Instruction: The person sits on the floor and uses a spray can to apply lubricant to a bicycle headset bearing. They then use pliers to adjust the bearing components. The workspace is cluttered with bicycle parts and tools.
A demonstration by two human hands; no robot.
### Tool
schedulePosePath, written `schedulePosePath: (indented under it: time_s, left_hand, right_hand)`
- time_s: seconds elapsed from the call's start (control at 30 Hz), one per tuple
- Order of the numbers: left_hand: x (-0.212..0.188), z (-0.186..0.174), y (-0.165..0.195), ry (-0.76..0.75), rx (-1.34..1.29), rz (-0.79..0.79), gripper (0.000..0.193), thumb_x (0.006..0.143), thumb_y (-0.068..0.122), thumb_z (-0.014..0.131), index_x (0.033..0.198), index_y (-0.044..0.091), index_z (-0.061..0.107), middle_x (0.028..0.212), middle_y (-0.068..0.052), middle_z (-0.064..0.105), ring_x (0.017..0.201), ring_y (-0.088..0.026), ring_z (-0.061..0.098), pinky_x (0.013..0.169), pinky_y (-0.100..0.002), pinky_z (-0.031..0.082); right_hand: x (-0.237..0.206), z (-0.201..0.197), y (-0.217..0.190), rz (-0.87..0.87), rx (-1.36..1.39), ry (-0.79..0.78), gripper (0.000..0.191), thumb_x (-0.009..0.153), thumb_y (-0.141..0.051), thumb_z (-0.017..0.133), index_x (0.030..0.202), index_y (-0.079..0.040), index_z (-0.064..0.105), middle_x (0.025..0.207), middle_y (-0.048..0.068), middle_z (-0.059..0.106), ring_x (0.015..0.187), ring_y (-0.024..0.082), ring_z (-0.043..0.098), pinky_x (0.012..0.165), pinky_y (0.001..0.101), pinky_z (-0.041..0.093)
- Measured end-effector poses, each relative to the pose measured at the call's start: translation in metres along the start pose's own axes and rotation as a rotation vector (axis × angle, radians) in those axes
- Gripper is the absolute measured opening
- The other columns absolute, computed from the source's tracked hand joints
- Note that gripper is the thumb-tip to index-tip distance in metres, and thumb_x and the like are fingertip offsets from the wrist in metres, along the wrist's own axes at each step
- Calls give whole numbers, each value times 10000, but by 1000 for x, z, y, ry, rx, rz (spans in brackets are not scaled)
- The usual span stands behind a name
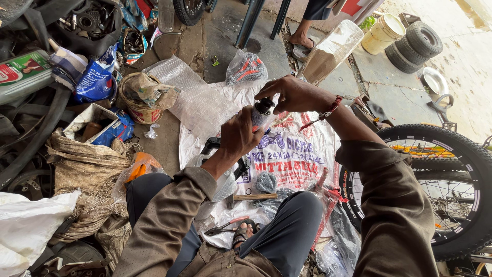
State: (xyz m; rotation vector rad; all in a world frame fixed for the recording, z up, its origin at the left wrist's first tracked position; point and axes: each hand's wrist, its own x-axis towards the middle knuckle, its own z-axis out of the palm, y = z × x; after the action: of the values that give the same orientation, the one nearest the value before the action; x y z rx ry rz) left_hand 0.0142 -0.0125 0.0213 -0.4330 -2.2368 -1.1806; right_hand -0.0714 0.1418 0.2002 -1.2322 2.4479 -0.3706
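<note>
My left hand [241, 134] grips a small bicycle part wrapped in clear plastic [262, 114], held upright over my lap. My right hand [293, 94] pinches the black top of that part from above; a red thread bracelet is on that wrist. Below them a white printed plastic sack [297, 156] is spread on the floor. On it lie a hammer with a wooden handle [253, 197], pliers with red handles [225, 225] and a black part [266, 181]. My sandalled foot [244, 232] rests near the pliers.
A fat black bicycle wheel [441, 190] stands at the right. Burlap sacks [87, 174], a small basket [141, 105], tyres and an oil can [23, 72] crowd the left. Another person's sandalled foot [301, 41], a bucket [382, 33] and small tyres [416, 45] are beyond.
</note>
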Motion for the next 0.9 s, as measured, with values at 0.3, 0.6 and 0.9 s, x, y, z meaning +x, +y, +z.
schedulePosePath:
  time_s: [0.3, 0.6, 0.9]
  left_hand:
    - [-1, 1, 0, -6, 11, -6, 594, 778, 253, 831, 1215, 34, 494, 918, -183, 682, 790, -363, 732, 673, -455, 600]
    - [0, 4, -2, -18, 13, -8, 590, 794, 257, 818, 1230, 32, 491, 919, -186, 687, 785, -354, 736, 670, -452, 605]
    - [2, 3, -3, -26, 15, -18, 598, 784, 256, 820, 1234, 39, 491, 918, -187, 688, 784, -363, 733, 671, -465, 602]
  right_hand:
    - [3, -2, -10, -32, -44, -45, 609, 776, 12, 791, 1347, -168, 676, 1304, 102, 689, 779, 215, 748, 681, 337, 622]
    - [5, -3, -9, -32, -23, -64, 604, 746, 25, 815, 1310, -144, 679, 1271, 108, 672, 844, 224, 748, 702, 327, 617]
    - [10, -1, 4, -135, -117, -26, 607, 749, 116, 719, 1308, -119, 697, 1250, 125, 690, 1076, 286, 693, 790, 390, 610]
